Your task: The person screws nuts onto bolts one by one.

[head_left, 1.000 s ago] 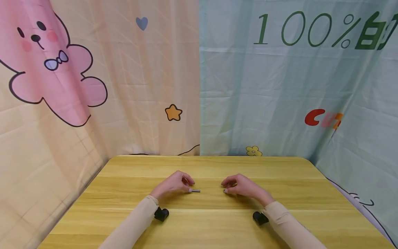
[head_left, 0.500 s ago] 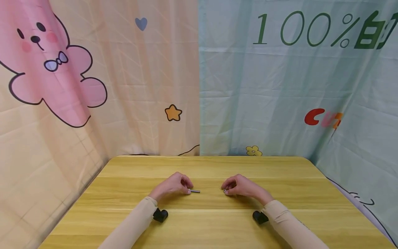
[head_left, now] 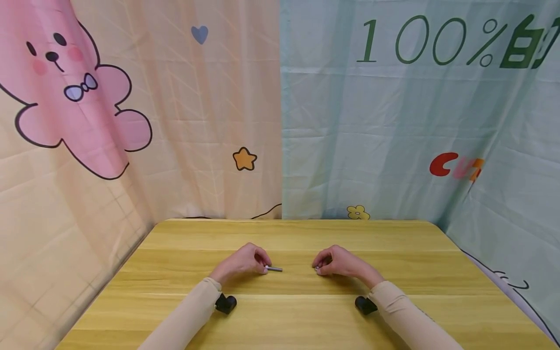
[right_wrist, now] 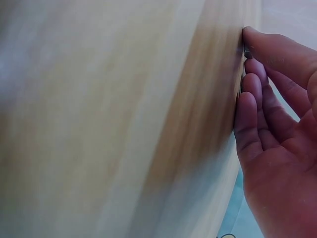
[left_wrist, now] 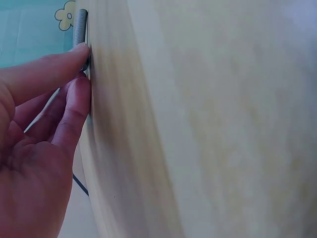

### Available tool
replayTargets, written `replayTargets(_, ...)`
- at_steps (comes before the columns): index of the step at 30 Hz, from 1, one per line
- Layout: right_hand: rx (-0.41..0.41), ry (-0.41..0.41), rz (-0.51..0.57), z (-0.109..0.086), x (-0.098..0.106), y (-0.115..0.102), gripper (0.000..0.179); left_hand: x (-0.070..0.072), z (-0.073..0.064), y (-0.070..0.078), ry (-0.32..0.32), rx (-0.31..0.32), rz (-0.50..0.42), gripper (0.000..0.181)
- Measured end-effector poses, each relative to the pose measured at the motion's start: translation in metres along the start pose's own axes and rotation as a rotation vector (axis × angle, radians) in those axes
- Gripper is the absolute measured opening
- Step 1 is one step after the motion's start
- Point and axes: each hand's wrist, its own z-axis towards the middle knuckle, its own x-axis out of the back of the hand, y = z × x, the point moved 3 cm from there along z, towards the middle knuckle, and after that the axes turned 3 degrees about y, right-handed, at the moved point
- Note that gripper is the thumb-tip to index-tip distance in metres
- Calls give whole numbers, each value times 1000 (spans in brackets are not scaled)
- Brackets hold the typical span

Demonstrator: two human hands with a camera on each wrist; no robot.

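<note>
Between thumb and fingertips my left hand (head_left: 242, 258) pinches a grey metal bolt (head_left: 275, 269). Its threaded shank (left_wrist: 80, 27) points right, towards the other hand, and lies close over the tabletop in the head view. The fingertips cover the bolt's near end. Across a short gap, my right hand (head_left: 345, 263) has its thumb and fingers curled in around a small dark metal piece (right_wrist: 248, 53). Mostly hidden by the fingertips, that piece does not show its kind. Both hands are low at the wooden table, with the fingertips right at its surface.
The light wooden table (head_left: 288, 321) reaches back to a peach curtain (head_left: 210, 121) on the left and a pale green curtain (head_left: 350, 121) on the right. Black wrist cameras (head_left: 226, 303) sit under both sleeves.
My left hand has shifted slightly left and down, and a bit more of the bolt shows. The right hand's fingertips have closed in a little on the small piece.
</note>
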Motion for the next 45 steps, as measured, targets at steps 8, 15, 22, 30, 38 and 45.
replayTargets(8,19,-5,21,-1,1,-1,10,-1,0,1,21,2,29,9)
replayTargets(15,12,-3,12,0,1,0,9,-1,0,4,35,20,40,6)
replayTargets(22,22,2,30,0,2,-1,9,-1,-1,8,41,28,37,4)
replayTargets(30,27,-3,19,0,1,1,8,-2,-3,7,70,27,-1,2)
replayTargets(38,-5,6,-9,1,-1,2,8,5,-7,12,165,-2,-47,5)
replayTargets(45,7,12,-9,0,0,1,8,6,-6,20,199,-34,-74,6)
